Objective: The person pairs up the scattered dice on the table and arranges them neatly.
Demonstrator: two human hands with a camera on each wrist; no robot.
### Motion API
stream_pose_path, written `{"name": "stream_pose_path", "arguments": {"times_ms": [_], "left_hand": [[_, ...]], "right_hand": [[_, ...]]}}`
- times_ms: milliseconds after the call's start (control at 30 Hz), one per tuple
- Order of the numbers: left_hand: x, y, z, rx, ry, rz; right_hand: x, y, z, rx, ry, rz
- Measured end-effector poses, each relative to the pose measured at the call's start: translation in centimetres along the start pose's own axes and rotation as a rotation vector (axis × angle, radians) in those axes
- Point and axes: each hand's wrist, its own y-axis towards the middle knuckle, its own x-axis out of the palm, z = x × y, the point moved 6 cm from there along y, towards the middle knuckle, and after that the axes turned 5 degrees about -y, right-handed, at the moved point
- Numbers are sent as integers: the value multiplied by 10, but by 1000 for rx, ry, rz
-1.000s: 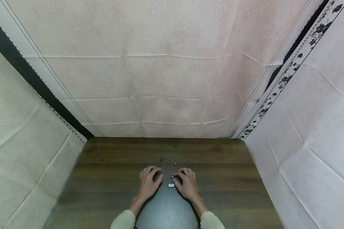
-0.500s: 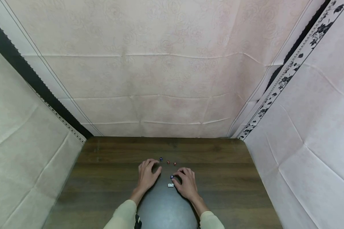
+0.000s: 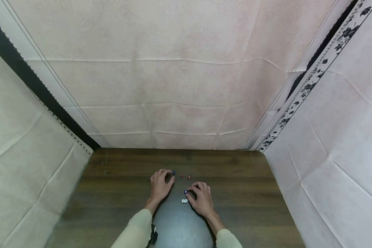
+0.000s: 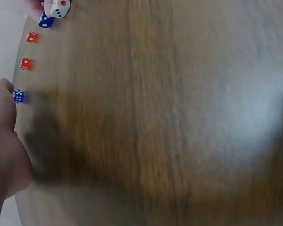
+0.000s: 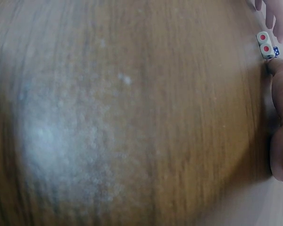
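Observation:
Several small dice lie on the brown wooden table (image 3: 121,196). My right hand (image 3: 202,199) pinches a blue die (image 3: 186,192) between thumb and forefinger, just beyond two white dice (image 3: 184,200) set side by side. In the right wrist view, the white dice (image 5: 267,50) partly hide that blue die (image 5: 276,51). My left hand (image 3: 161,184) has its curved forefinger at another blue die (image 3: 174,172); its thumb appears slightly apart from it. The left wrist view has this blue die (image 4: 19,96) beside the hand (image 4: 7,136), on the table.
Two red dice, the nearer-left one (image 3: 182,176) and the other (image 3: 189,177), sit apart between the blue dice. Pale cloth (image 3: 179,117) hangs behind the table's far edge and along both sides.
My left hand has moved forward and slightly left, up to the far blue die. The right hand stays where it was, at its blue die. The dice have not visibly moved.

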Motion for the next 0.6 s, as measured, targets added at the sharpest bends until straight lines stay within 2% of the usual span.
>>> {"name": "stream_pose_path", "arguments": {"times_ms": [133, 400, 600], "left_hand": [[6, 1, -6, -23, -21, 15], [15, 2, -13, 14, -35, 81], [21, 3, -17, -11, -13, 78]], "right_hand": [[2, -1, 2, -17, -23, 20], [3, -2, 3, -33, -30, 48], [4, -2, 3, -28, -14, 37]]}}
